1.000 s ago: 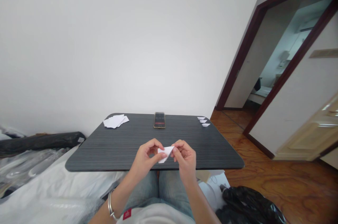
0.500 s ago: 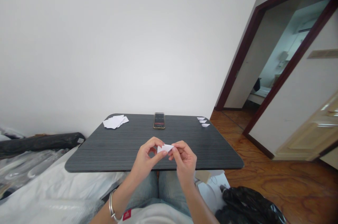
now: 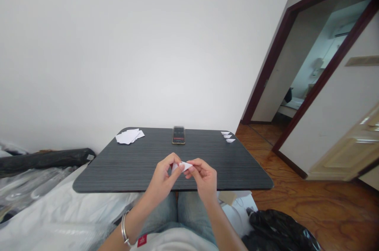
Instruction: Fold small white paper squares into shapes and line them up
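Note:
A small folded piece of white paper [image 3: 186, 165] is pinched between both my hands above the near edge of the dark table [image 3: 133, 168]. My left hand [image 3: 164, 178] grips its left end with thumb and fingers closed. My right hand [image 3: 202, 178] pinches its right end. A silver bracelet sits on my left wrist. A loose pile of white paper sheets [image 3: 129, 135] lies at the table's far left corner. Three small folded white paper pieces [image 3: 227, 136] sit in a row at the far right corner.
A phone [image 3: 179, 135] stands at the table's far middle, against the white wall. Clear plastic wrapping and a dark roll lie at the left. A black bag [image 3: 281, 233] rests on the wooden floor at the right, near an open doorway.
The paper has been folded smaller and flatter between my fingers. My right hand has moved slightly left, closer to my left hand.

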A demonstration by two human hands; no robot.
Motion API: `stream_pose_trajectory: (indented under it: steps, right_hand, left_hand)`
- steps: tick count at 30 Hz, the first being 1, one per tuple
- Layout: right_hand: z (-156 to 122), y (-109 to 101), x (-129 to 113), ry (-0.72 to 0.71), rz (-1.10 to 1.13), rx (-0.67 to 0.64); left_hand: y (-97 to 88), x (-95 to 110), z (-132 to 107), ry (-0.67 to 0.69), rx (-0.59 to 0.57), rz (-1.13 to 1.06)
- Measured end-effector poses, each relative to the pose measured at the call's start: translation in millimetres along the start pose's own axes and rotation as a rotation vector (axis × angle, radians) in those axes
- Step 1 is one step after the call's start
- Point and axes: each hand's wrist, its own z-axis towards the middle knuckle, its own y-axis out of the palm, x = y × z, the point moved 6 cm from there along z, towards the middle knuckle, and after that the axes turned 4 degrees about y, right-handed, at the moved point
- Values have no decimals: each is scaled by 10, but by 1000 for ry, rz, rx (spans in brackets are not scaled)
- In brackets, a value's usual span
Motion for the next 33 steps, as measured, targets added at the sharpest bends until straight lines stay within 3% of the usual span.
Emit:
stream_pose_trajectory:
  steps: [6, 12, 17, 24, 33]
  right_hand:
    - [1, 2, 16, 41, 22, -16]
    - [-16, 5, -3, -13, 14, 35]
    - [-27, 3, 23, 32, 25, 83]
    - [-15, -8, 93, 135, 25, 102]
    - [-27, -19, 143, 136, 1, 128]
  left_hand:
    - [6, 46, -5, 54, -5, 112]
    - [22, 56, -2, 67, 27, 107]
    - [38, 49, -3, 75, 32, 101]
    - [28, 27, -6, 58, 46, 114]
    - [55, -53, 3, 9, 73, 141]
